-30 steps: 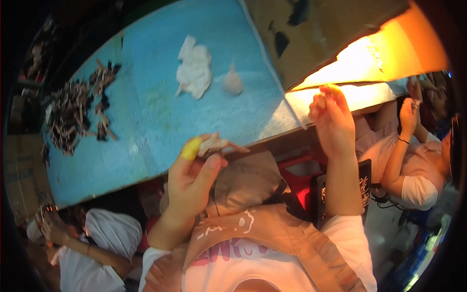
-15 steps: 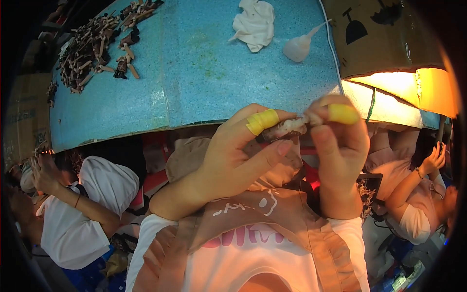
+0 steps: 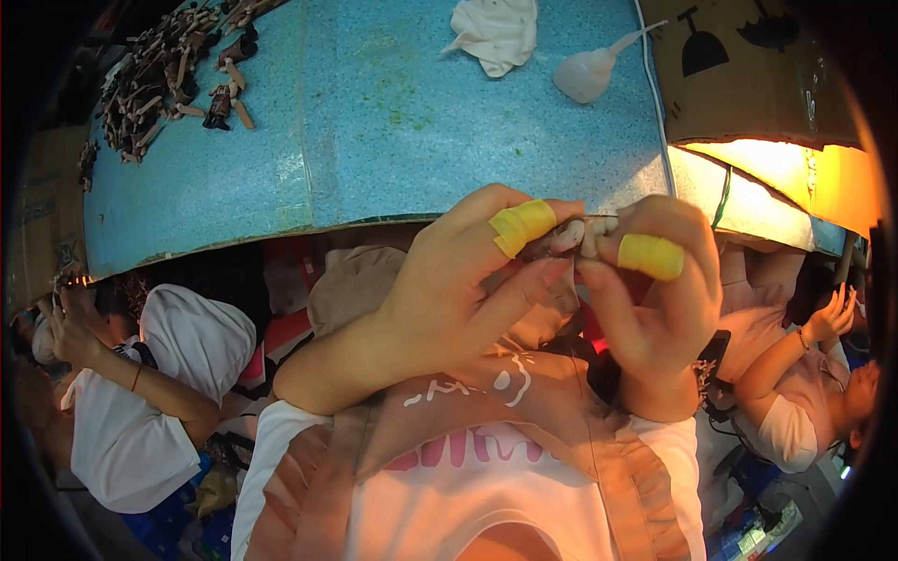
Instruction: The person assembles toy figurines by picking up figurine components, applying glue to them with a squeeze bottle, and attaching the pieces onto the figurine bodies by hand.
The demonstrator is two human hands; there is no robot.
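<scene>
Both hands are close together in front of my chest, just off the table's near edge. My left hand [image 3: 449, 280] pinches a small pale plastic piece [image 3: 563, 239], like part of a figurine, between thumb and index finger. My right hand [image 3: 664, 290] grips the other end of that piece, its fingertips close to the left ones. Fingers hide much of the piece, so I cannot tell whether it is one part or two. Yellow tape [image 3: 522, 227] wraps my left index finger, and a similar yellow band [image 3: 652, 256] is round a right finger.
A blue table [image 3: 374, 159] carries a heap of small brown-and-beige figurines [image 3: 154, 84] at far left. A crumpled white cloth [image 3: 496, 37] and a translucent squeeze bottle [image 3: 585, 75] lie farther back. A cardboard box [image 3: 739, 84] and white cable [image 3: 658, 122] are at right. People work on both sides.
My hands have drawn closer together, and the right hand has turned so its taped finger sits lower. The pale piece is more covered. The view has shifted slightly.
</scene>
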